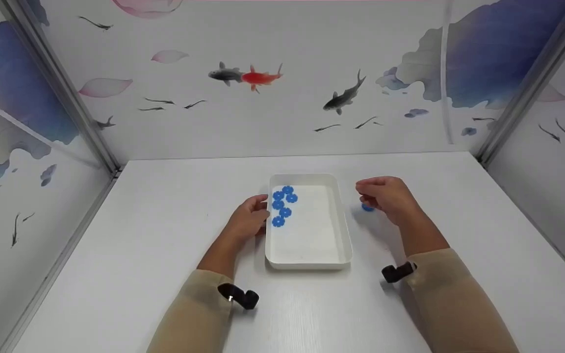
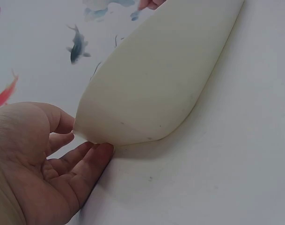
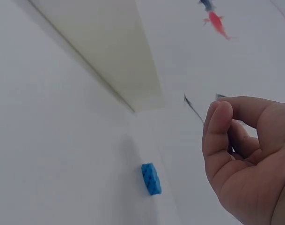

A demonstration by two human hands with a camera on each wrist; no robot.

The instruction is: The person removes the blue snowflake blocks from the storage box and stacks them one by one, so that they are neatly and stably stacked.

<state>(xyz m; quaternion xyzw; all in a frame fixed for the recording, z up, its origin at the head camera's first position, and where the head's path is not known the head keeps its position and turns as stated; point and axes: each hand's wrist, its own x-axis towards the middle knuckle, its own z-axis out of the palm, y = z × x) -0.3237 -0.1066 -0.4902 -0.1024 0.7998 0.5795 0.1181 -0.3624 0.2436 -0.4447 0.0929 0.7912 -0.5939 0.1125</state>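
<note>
A white rectangular tray (image 1: 312, 245) stands on the table, with several blue flower-shaped pieces (image 1: 278, 221) grouped along its left side. My left hand (image 1: 248, 218) grips the tray's left side. In the left wrist view, the index finger and thumb of that hand (image 2: 53, 164) meet the tray wall (image 2: 147, 84) at its corner. To the right of the tray, my right hand (image 1: 386, 198) hovers with curled fingers, the fingertips together and nothing visible between them. Below it another blue flower-shaped piece (image 3: 151, 179) lies on the table, partly hidden by the hand in the head view.
The white tabletop (image 1: 165, 211) is bounded by a back panel (image 1: 272, 127) printed with fish and leaves. Similar side panels meet it at grey metal posts (image 1: 62, 73). Each sleeve carries a black wrist camera (image 1: 398, 272).
</note>
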